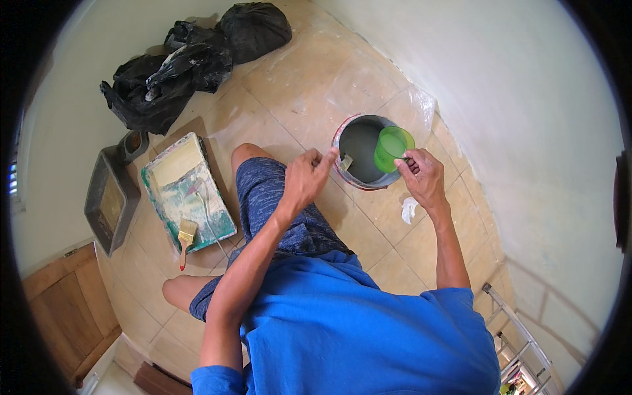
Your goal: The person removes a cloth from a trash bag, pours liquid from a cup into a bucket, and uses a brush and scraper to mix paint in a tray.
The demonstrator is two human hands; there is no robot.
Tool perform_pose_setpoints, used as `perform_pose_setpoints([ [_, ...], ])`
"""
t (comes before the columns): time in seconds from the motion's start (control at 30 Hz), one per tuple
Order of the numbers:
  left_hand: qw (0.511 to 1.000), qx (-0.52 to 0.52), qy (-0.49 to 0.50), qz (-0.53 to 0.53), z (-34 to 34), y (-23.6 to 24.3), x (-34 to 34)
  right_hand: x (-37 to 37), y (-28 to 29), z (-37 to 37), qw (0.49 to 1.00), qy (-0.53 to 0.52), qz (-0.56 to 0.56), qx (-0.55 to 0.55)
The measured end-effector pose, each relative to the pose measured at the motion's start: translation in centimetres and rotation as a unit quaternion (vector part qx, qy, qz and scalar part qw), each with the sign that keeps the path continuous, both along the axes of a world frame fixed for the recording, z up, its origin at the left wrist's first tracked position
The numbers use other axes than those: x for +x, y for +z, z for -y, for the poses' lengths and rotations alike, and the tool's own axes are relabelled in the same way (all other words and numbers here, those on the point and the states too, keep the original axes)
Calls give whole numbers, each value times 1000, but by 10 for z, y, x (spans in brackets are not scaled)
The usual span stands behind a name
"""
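Observation:
Over the open bucket my right hand grips a translucent green cup by its side. The cup is tilted, and something pale shows inside it. Grey liquid or a grey inner wall fills the view into the bucket; which one I cannot tell. My left hand is at the bucket's left rim with its fingers curled. A small pale, blocky piece sticks out just inside the rim beside my left thumb. Whether my left fingers hold that piece is hidden.
Left of my legs lies a paint tray with a paintbrush and a wire-framed roller on it. Beyond it sits a grey trough. Black bags lie along the wall. A crumpled white scrap and a ladder are to the right.

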State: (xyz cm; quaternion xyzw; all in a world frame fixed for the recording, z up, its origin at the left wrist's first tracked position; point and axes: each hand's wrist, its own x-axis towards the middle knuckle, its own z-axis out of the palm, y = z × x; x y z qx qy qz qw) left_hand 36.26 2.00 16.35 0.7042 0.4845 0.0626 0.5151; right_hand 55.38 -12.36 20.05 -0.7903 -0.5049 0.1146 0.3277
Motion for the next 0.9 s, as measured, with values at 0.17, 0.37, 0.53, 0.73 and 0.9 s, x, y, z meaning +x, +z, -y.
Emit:
perform_pose_setpoints([
  [0.17, 995, -76, -34, 55, -29, -62, 30, 0, 0, -1, 1000, 8, -13, -3],
  [0.37, 994, -3, -91, 67, -33, -67, 43, -1, -3, -3, 1000, 12, -3, 2],
  [0.53, 995, 5, -62, 77, -27, -66, 43, -1, -3, -11, 1000, 9, -6, -12],
  [0.73, 996, -10, -5, 84, -21, -66, 31, -13, 6, -33, 999, 46, 16, -2],
  [0.9, 996, -6, 31, 88, -19, -56, 17, -24, 14, -53, 995, 90, 40, 14],
])
